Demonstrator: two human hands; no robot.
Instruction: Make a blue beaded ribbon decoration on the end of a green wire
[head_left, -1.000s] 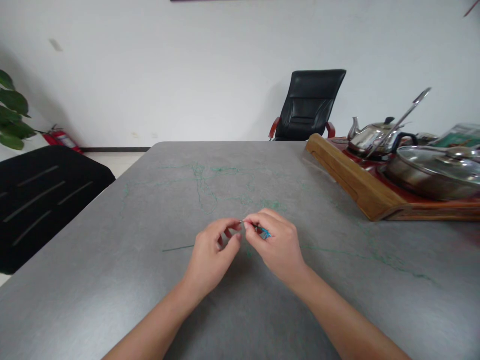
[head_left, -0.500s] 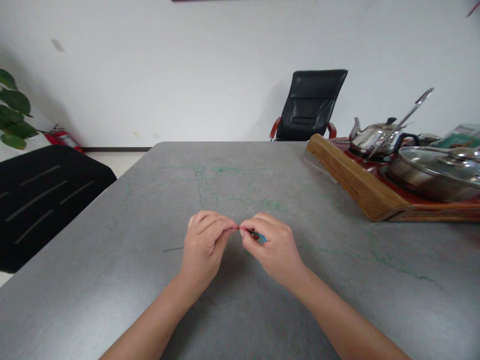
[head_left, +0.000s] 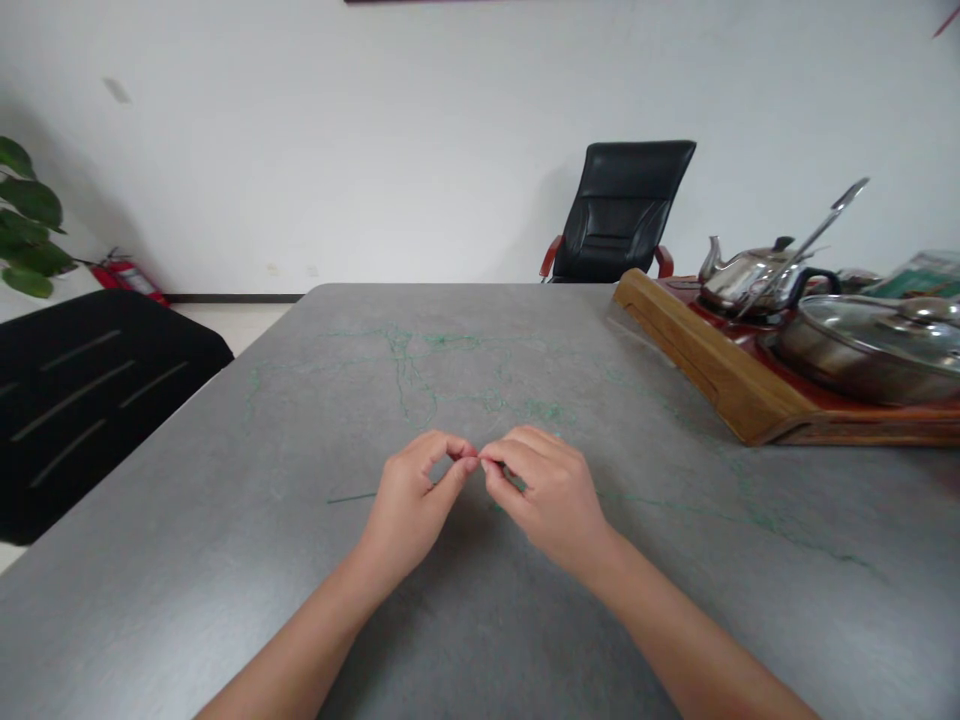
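Observation:
My left hand (head_left: 415, 495) and my right hand (head_left: 546, 490) meet above the middle of the grey table, thumb and forefinger pinched on each. Their fingertips almost touch, and whatever is between them is too small to make out. Beyond my hands, loose tangles of thin green thread (head_left: 541, 410) spread over the tabletop. Another strand of green thread (head_left: 675, 504) trails off to the right of my right hand. A thin dark green stick-like piece (head_left: 349, 498) lies left of my left hand, its right end hidden behind that hand.
A wooden tea tray (head_left: 694, 360) on the right of the table (head_left: 187, 560) carries a steel kettle (head_left: 750, 278) and a lidded steel pan (head_left: 862, 350). A black chair (head_left: 630, 210) stands behind the table, and a black seat back (head_left: 97, 400) is at left.
The left fingers have opened into a rounder pinch, with the thumb and forefinger arched apart behind the tips. A small blue thing seen in my right hand before no longer shows.

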